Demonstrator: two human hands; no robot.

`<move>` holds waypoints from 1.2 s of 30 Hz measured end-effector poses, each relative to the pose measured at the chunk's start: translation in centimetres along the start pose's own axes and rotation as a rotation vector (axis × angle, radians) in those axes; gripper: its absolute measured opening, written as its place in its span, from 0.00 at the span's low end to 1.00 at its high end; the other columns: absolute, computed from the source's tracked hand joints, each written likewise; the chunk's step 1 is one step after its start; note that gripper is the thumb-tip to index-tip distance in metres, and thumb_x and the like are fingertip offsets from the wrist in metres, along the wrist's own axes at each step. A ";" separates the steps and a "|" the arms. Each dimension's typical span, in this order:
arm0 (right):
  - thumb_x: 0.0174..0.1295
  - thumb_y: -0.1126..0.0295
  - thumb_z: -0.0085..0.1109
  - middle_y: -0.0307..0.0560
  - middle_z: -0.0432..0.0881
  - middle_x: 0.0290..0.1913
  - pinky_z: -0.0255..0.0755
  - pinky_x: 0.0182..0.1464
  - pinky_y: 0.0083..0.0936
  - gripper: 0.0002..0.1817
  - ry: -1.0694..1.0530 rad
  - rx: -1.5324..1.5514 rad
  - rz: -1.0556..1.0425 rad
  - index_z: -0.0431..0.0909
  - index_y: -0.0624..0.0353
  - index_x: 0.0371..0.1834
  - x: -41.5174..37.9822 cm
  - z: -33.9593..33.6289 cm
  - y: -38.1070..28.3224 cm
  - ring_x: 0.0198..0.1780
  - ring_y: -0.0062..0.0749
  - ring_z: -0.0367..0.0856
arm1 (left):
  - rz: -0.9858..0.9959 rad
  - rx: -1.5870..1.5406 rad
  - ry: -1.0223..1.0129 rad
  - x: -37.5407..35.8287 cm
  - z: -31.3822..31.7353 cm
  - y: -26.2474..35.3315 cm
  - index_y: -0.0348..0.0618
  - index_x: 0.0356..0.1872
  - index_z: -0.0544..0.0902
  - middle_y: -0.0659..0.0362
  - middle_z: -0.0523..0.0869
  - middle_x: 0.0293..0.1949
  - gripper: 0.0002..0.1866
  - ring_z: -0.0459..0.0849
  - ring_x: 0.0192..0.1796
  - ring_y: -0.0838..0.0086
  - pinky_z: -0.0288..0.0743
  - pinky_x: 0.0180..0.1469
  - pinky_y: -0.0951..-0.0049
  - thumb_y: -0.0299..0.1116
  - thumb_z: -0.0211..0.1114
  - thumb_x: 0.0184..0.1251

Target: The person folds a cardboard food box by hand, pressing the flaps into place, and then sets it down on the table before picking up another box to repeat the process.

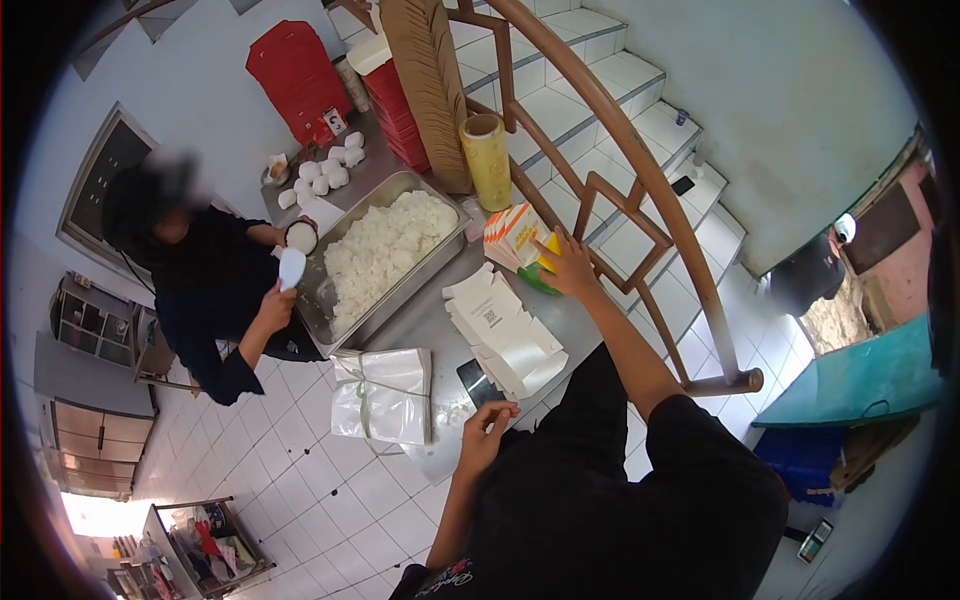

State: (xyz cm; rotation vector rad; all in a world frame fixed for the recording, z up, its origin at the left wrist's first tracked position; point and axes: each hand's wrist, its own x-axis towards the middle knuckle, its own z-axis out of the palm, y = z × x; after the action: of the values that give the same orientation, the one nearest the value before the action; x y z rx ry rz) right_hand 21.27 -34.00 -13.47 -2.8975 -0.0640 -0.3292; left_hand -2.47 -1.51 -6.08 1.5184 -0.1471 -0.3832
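Observation:
My right hand (pixel 568 265) reaches across the table with fingers spread, touching the stack of orange-and-white printed folded cartons (pixel 513 236) at its yellow and green end. Loosely bent, with nothing visible in it, my left hand (pixel 485 436) hovers at the near table edge beside a dark phone (pixel 480 384). Between my hands lies a flattened white carton (pixel 503 330) with a printed square code. A bundle of clear plastic bags (pixel 383 398), tied with string, rests left of the phone.
A deep metal tray (pixel 375 318) of cooked rice (pixel 385 248) stands mid-table. Across it, a person holds a white paddle (pixel 291 268) and a rice-filled round mould (pixel 301 237). White wrapped portions (pixel 322 176), a plastic-wrap roll (pixel 485 165) and a stair railing (pixel 640 160) stand beyond.

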 end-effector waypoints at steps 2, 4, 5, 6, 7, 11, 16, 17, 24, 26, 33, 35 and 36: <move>0.57 0.45 0.71 0.57 0.49 0.85 0.55 0.75 0.64 0.45 0.008 -0.028 -0.033 0.63 0.18 0.80 1.0 0.8 -0.7 0.78 0.62 0.59 | -0.008 0.051 -0.017 -0.2 0.0 0.4 0.36 0.52 0.84 0.55 0.90 0.48 0.09 0.88 0.54 0.71 0.79 0.61 0.69 0.29 0.60 0.82; 0.55 0.44 0.72 0.57 0.47 0.86 0.57 0.74 0.64 0.47 0.013 -0.058 -0.066 0.62 0.18 0.81 1.4 1.2 -1.2 0.78 0.61 0.58 | -0.042 0.037 -0.011 -0.4 0.1 0.5 0.37 0.52 0.85 0.56 0.90 0.48 0.09 0.88 0.54 0.71 0.79 0.61 0.70 0.30 0.61 0.82; 0.54 0.45 0.73 0.56 0.44 0.86 0.58 0.73 0.63 0.48 -0.026 -0.083 -0.043 0.61 0.19 0.81 1.4 1.3 -1.5 0.78 0.61 0.58 | -0.045 0.039 -0.005 -0.5 0.1 0.6 0.37 0.52 0.85 0.56 0.90 0.48 0.09 0.88 0.54 0.71 0.79 0.61 0.70 0.30 0.61 0.82; 0.53 0.45 0.74 0.56 0.41 0.87 0.59 0.72 0.62 0.49 -0.063 -0.110 -0.020 0.60 0.19 0.81 1.5 1.3 -1.7 0.78 0.61 0.57 | -0.051 0.023 -0.001 -0.5 0.1 0.6 0.37 0.52 0.85 0.56 0.90 0.48 0.09 0.88 0.54 0.71 0.79 0.61 0.70 0.30 0.61 0.82; 0.53 0.45 0.74 0.56 0.41 0.87 0.59 0.72 0.62 0.49 -0.065 -0.106 -0.023 0.60 0.19 0.81 1.2 1.5 -1.7 0.78 0.61 0.57 | -0.057 0.009 0.001 -0.7 0.0 0.6 0.37 0.53 0.85 0.56 0.90 0.48 0.09 0.88 0.55 0.72 0.78 0.61 0.71 0.31 0.61 0.82; 0.46 0.51 0.80 0.55 0.40 0.86 0.63 0.70 0.61 0.50 -0.122 -0.098 0.021 0.66 0.23 0.77 1.3 1.3 -1.5 0.76 0.61 0.59 | -0.029 0.043 0.005 -0.6 -0.3 0.5 0.38 0.53 0.85 0.57 0.90 0.48 0.09 0.88 0.54 0.72 0.79 0.60 0.71 0.30 0.61 0.82; 0.41 0.54 0.84 0.55 0.51 0.81 0.64 0.69 0.61 0.49 -0.251 -0.060 0.096 0.69 0.25 0.72 2.3 -0.9 -2.2 0.74 0.61 0.60 | -0.028 0.046 0.023 -0.8 -0.4 0.7 0.38 0.52 0.85 0.57 0.90 0.48 0.09 0.88 0.54 0.73 0.78 0.60 0.71 0.29 0.60 0.82; 0.40 0.54 0.85 0.55 0.53 0.80 0.64 0.69 0.64 0.50 -0.264 -0.102 0.118 0.69 0.24 0.72 2.7 -1.3 -2.5 0.74 0.62 0.60 | -0.027 0.047 0.028 -1.0 -0.5 0.5 0.38 0.52 0.85 0.57 0.90 0.48 0.09 0.88 0.54 0.73 0.78 0.60 0.71 0.29 0.60 0.82; 0.38 0.53 0.87 0.57 0.48 0.83 0.61 0.70 0.69 0.53 -0.333 -0.189 0.074 0.69 0.25 0.73 6.6 -1.0 -4.3 0.77 0.63 0.57 | -0.045 0.048 0.030 -1.4 -0.3 0.6 0.36 0.53 0.85 0.56 0.91 0.48 0.10 0.89 0.54 0.72 0.78 0.60 0.72 0.31 0.60 0.82; 0.38 0.53 0.87 0.58 0.45 0.84 0.59 0.71 0.69 0.53 -0.407 -0.226 0.089 0.69 0.27 0.73 7.0 -0.2 -4.5 0.78 0.63 0.56 | -0.045 0.051 0.033 -1.5 -0.4 0.6 0.36 0.53 0.85 0.57 0.91 0.48 0.11 0.89 0.54 0.72 0.78 0.60 0.71 0.31 0.60 0.82; 0.39 0.48 0.84 0.60 0.42 0.86 0.52 0.76 0.64 0.52 -0.088 -0.112 0.001 0.69 0.33 0.73 3.5 5.6 -1.9 0.81 0.65 0.50 | -0.064 0.072 0.072 -1.9 -0.6 0.9 0.37 0.53 0.85 0.57 0.90 0.48 0.10 0.88 0.54 0.73 0.77 0.60 0.72 0.31 0.60 0.82; 0.39 0.48 0.84 0.59 0.41 0.86 0.50 0.77 0.64 0.52 -0.156 -0.109 0.009 0.69 0.34 0.73 4.2 4.8 -1.8 0.82 0.66 0.48 | -0.055 0.084 0.078 -1.7 -0.8 0.8 0.36 0.53 0.85 0.57 0.91 0.47 0.11 0.88 0.53 0.73 0.77 0.59 0.72 0.32 0.60 0.82; 0.39 0.47 0.83 0.59 0.40 0.86 0.48 0.78 0.64 0.52 -0.231 -0.110 0.015 0.69 0.35 0.73 4.1 4.4 -1.7 0.83 0.67 0.45 | -0.049 0.054 0.092 -1.7 -0.8 0.6 0.37 0.53 0.85 0.57 0.91 0.47 0.11 0.88 0.53 0.73 0.77 0.59 0.72 0.32 0.60 0.82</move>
State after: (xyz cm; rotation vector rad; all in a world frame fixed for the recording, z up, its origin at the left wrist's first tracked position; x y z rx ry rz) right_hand 26.07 -31.30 -16.38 -3.0297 -0.0639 0.0065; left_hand -3.69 -0.24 -5.26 1.5924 -0.0490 -0.3501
